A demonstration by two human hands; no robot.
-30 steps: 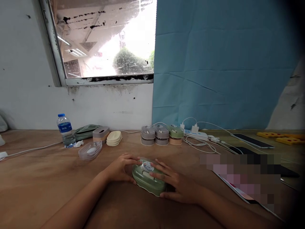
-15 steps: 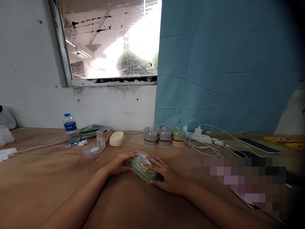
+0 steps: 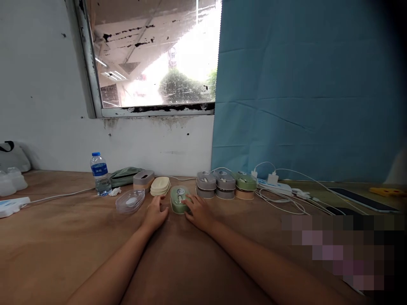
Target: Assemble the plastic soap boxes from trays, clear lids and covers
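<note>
While the right hand [image 3: 201, 212] rests its spread fingers against the right side of a green lunch box [image 3: 177, 206], the left hand [image 3: 155, 215] is apart from the box, just beside its left side, fingers loosely parted and gripping nothing. The right hand is not wrapped around the box either. That box sits on the brown tabletop [image 3: 79, 254], with a round label [image 3: 180, 191] on its top. Beyond the left fingertips lies a stack of cream lids [image 3: 160, 186]; whether they touch it, I cannot tell. A clear plastic lid [image 3: 130, 201] lies farther left, near a grey-and-peach container [image 3: 143, 181] and a blue-capped water bottle [image 3: 101, 176]. To the right of the green box, two grey lunch boxes [image 3: 206, 181] and a green-and-peach lunch box [image 3: 245, 182] stand in a row, near a white power strip [image 3: 276, 187].
</note>
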